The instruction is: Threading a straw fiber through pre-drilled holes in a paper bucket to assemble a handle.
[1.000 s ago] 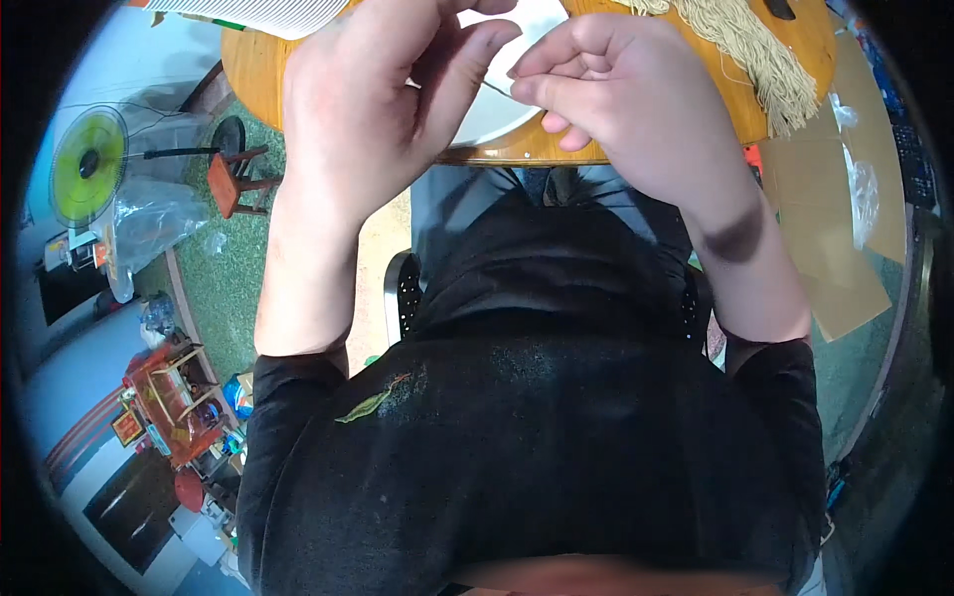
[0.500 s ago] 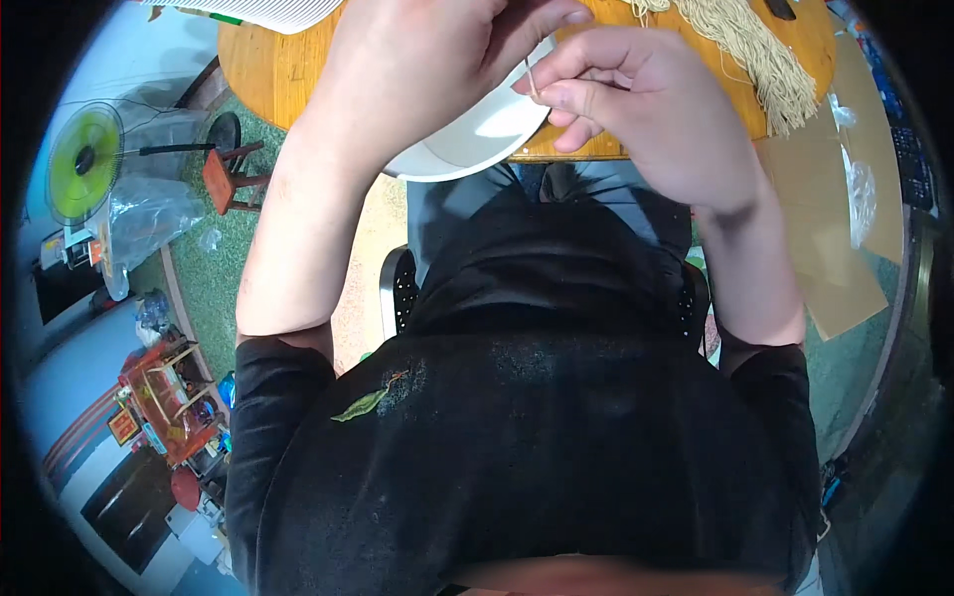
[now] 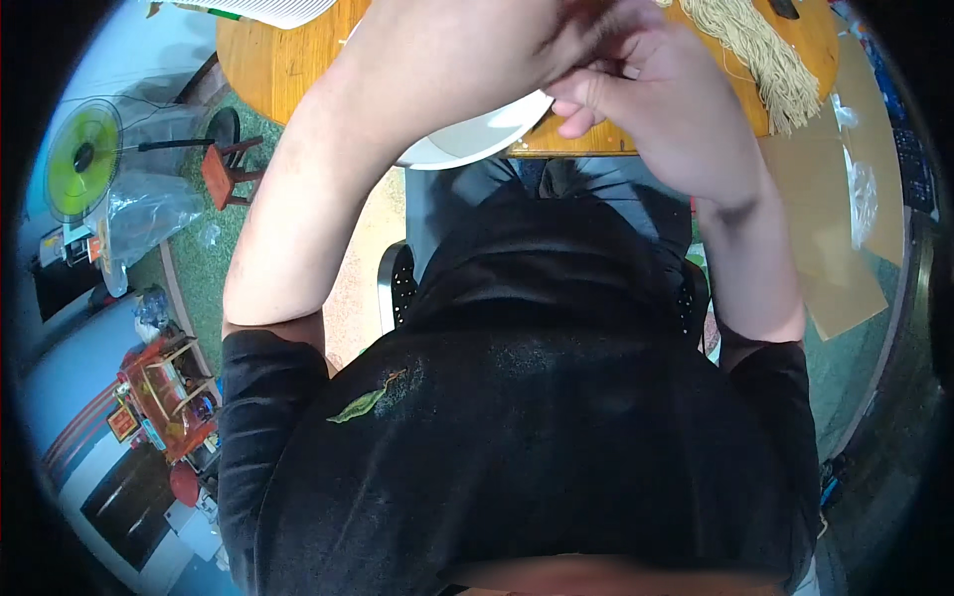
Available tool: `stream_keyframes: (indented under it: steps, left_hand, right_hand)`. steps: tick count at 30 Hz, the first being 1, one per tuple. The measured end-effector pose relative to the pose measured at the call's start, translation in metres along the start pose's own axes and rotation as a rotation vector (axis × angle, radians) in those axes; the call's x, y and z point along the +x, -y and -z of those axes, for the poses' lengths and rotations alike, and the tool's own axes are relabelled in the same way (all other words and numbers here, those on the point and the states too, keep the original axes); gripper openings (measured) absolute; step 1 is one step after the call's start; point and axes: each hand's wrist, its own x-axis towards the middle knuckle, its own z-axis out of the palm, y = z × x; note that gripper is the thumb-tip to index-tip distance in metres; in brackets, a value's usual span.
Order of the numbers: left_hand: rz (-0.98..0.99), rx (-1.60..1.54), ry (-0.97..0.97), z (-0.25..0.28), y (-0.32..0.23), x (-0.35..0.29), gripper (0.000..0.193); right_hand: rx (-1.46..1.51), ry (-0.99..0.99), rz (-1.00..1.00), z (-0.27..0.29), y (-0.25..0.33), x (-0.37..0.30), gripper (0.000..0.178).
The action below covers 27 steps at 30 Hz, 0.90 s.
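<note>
Hands meeting above white plate (image 3: 467, 144), left hand (image 3: 517, 40) and right hand (image 3: 636, 89) fingers curled together, grip contents unclear

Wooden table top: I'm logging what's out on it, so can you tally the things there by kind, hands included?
Hands: 2, left hand and right hand, close together above the plate
White plate: 1
Bundle of tan fibre strands: 1
White sheet at the far edge: 1
Total: 5
</note>
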Motion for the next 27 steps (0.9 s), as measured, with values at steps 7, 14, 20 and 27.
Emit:
stream_keyframes:
  steps: [7, 14, 20, 27]
  left_hand:
    - [0.69, -0.232, -0.102, 0.001, -0.03, -0.031, 0.026]
    - [0.777, -0.273, 0.136, -0.006, -0.023, -0.037, 0.016]
    - [0.611, -0.157, 0.146, -0.02, -0.014, -0.052, 0.019]
    - [0.605, -0.06, 0.075, -0.02, -0.027, -0.039, 0.013]
  right_hand:
    - [0.099, -0.221, 0.236, 0.001, -0.044, -0.001, 0.027]
    - [0.252, -0.145, 0.329, 0.003, -0.067, -0.002, 0.032]
    - [0.383, -0.124, 0.383, 0.001, -0.075, -0.004, 0.032]
    - [0.363, -0.083, 0.422, 0.007, -0.078, -0.003, 0.029]
